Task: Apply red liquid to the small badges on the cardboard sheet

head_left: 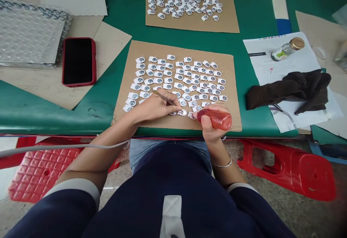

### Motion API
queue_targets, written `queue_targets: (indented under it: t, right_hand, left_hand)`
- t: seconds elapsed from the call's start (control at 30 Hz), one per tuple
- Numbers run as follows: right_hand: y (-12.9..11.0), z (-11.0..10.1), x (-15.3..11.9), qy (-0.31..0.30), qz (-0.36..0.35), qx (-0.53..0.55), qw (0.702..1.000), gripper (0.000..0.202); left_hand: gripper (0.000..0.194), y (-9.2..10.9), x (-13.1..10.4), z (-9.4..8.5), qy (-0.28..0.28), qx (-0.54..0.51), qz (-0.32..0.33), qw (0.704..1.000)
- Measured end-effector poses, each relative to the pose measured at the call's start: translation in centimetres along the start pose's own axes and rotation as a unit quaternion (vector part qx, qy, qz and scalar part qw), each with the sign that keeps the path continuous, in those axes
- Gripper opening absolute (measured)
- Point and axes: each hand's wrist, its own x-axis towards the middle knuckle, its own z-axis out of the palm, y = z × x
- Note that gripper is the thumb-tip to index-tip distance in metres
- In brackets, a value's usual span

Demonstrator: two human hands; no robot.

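Note:
My left hand (pixel 157 106) pinches a thin metal tool (pixel 162 97), whose lower end points down toward a small white-tabbed round piece (pixel 182 112) near the front of a brown cardboard sheet (pixel 176 124). My right hand (pixel 213 131) is wrapped round a red squeeze bottle (pixel 218 119), tilted with its narrow end toward the left, over the sheet's front right part. Rows of similar white-tabbed round pieces (pixel 187 59) cover the sheet. The pieces right under both hands are partly hidden.
A second cardboard sheet (pixel 227 21) with many such pieces lies behind. At left are a red-cased phone (pixel 79 62) and bubble wrap (pixel 27 32). At right, a dark cloth (pixel 287 89) and a glass jar (pixel 284 51) rest on papers (pixel 260 60).

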Motion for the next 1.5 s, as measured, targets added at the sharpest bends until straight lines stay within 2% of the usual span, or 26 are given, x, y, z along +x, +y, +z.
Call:
queue_targets:
  t: [0.4, 1.5]
  right_hand:
    - [0.23, 0.23, 0.17, -0.041, -0.008, -0.027, 0.999, 0.025]
    - [0.12, 0.25, -0.01, -0.027, -0.038, -0.018, 0.999, 0.020]
  left_hand:
    - [0.014, 0.10, -0.07, 0.21, 0.014, -0.001, 0.006, 1.000]
    - [0.010, -0.29, 0.03, 0.25, 0.003, -0.023, 0.014, 1.000]
